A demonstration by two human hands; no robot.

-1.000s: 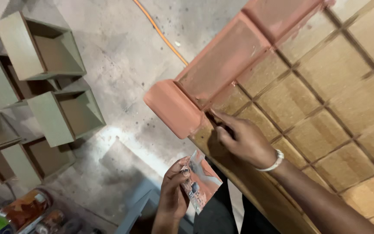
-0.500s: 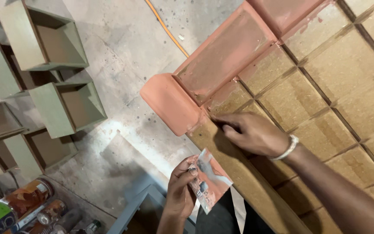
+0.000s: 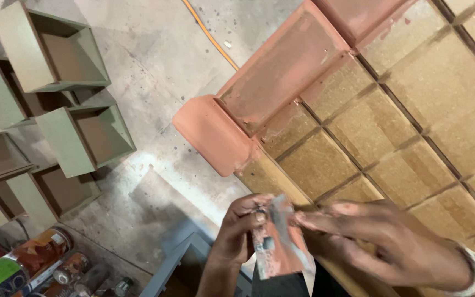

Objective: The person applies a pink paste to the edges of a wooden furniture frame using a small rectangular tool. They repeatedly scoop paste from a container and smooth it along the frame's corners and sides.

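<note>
The left hand point(image 3: 237, 236) pinched a small, worn scrap of sheet point(image 3: 279, 242) smeared with reddish-pink paste, thumb and fingers closed on its upper left edge, just in front of the near edge of the grooved board point(image 3: 391, 137). The right hand point(image 3: 391, 247) hovered at the scrap's other side, fingers loosely spread and its fingertips point(image 3: 303, 220) touching or almost touching it — whether they actually gripped could not be told.

To do this well, the person would likely need to keep the scrap taut between both hands and take up only a little paste, since the board's squares nearest the coated rounded corner piece point(image 3: 213, 135) were bare.

Around the work, several open grey-green wooden boxes point(image 3: 83, 140) stood on the concrete floor point(image 3: 155, 66) to the left — well apart from the hands. Cans point(image 3: 39, 258) lay at the lower left, and an orange cord point(image 3: 210, 36) ran across the floor. Nothing lay between the hands and the board.
</note>
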